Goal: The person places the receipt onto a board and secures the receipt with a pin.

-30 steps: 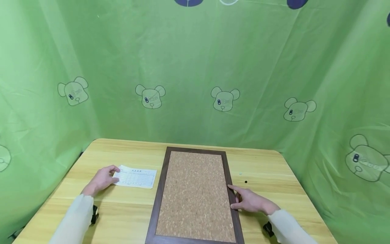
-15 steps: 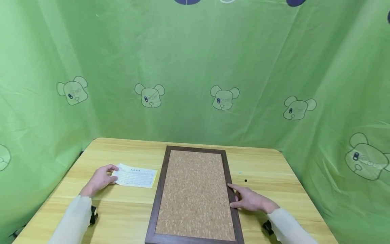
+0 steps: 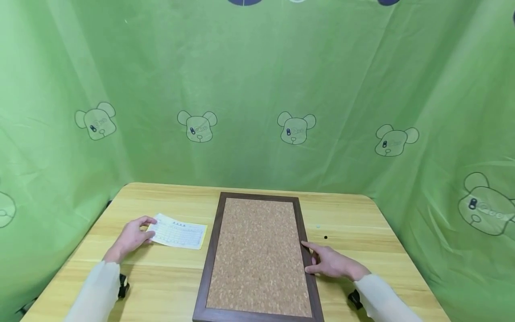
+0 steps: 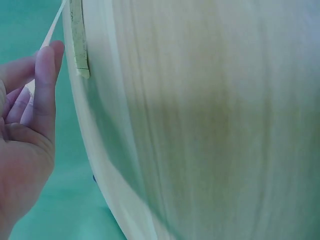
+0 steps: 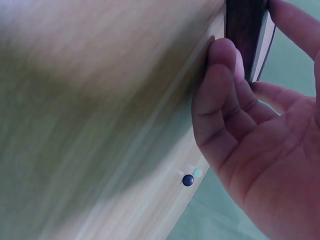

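Observation:
In the head view my left hand [image 3: 132, 235] pinches the left edge of a white printed form [image 3: 179, 233], whose left end is raised. A yellow edge shows along the form's right side. The left wrist view has the form's thin edge between thumb and fingers, with a yellow lined slip [image 4: 79, 40] lying on the table below. My right hand [image 3: 330, 261] grips the right side of a corkboard [image 3: 259, 255] with a dark brown frame. Index finger and thumb lie on that frame [image 5: 245, 35], the other fingers curled at its outer side.
Two tiny round pieces, one black [image 3: 325, 237] and one pale green [image 3: 318, 226], lie right of the corkboard. A wood-grain table [image 3: 161, 286] bears everything. Green curtains [image 3: 249, 89] printed with bear heads hang behind and at both sides.
The left hand has shifted slightly left with the form, raising its left end. A yellow edge has come into view at the form's right. The right hand and the corkboard stay put.

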`<move>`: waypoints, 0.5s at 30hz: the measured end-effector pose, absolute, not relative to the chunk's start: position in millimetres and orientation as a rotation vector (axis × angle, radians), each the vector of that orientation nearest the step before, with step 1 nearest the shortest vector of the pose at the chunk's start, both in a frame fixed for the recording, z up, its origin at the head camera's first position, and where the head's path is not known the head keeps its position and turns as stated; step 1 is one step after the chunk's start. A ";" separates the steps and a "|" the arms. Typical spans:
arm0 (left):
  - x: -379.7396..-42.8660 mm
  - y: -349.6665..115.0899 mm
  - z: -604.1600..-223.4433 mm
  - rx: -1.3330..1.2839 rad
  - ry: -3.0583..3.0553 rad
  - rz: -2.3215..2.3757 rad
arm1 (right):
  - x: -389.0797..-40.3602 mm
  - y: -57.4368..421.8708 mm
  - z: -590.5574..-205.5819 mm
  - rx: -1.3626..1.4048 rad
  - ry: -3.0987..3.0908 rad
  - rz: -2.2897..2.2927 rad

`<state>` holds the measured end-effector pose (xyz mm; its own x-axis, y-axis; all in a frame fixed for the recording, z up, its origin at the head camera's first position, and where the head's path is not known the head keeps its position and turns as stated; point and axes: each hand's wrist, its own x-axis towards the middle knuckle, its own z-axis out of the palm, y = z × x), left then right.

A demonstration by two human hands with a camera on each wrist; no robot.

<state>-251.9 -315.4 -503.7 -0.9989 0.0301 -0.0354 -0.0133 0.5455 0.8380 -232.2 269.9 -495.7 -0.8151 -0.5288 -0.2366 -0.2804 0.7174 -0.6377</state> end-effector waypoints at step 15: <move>-247.9 -308.6 -493.8 -0.014 2.722 1.580 | -229.9 269.3 -494.0 -0.631 2.513 -0.865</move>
<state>-247.9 -308.6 -493.8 -0.9999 -0.0106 0.0009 -0.0045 0.4961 0.8683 -229.9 269.3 -494.0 -0.8152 -0.5333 -0.2262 -0.2810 0.7055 -0.6506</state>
